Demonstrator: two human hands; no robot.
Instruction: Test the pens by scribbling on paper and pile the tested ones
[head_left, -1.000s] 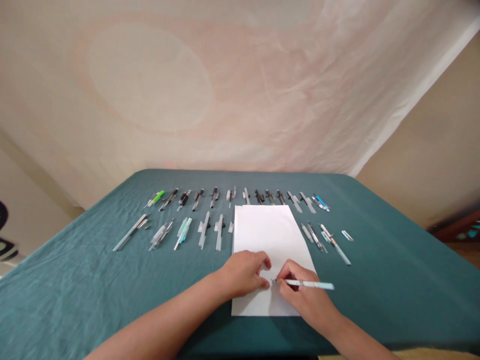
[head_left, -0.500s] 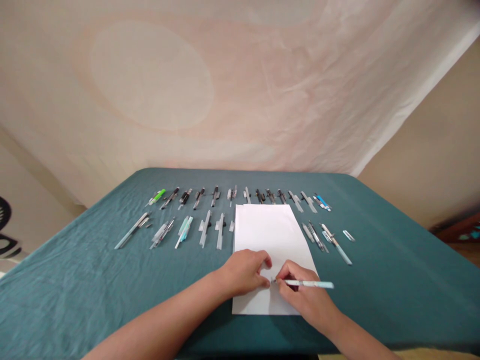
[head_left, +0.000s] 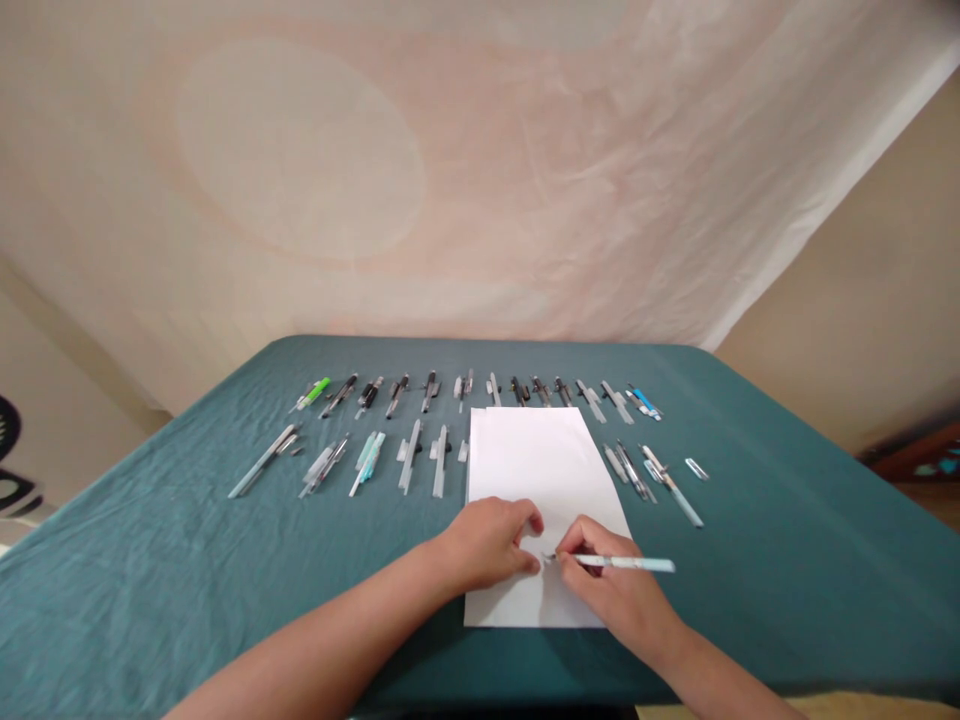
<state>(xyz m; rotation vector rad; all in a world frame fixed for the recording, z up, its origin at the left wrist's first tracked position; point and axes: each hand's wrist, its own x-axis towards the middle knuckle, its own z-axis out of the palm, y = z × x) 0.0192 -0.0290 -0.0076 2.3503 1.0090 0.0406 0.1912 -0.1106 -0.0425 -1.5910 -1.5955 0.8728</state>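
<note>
A stack of white paper lies near the table's front edge. My right hand is closed around a pale blue and white pen, its tip on the sheet between my hands. A small dark mark shows at the tip, too small to read. My left hand rests on the left part of the paper, thumb and fingers apart and curved, holding nothing.
Two rows of pens and caps cross the green cloth behind the paper, among them a green pen and a blue one. Right of the paper lie a pale blue pen and a small clear cap.
My right hand has shifted slightly right and up with the pen. The mark near the tip looks a little longer. My left hand stays put.
</note>
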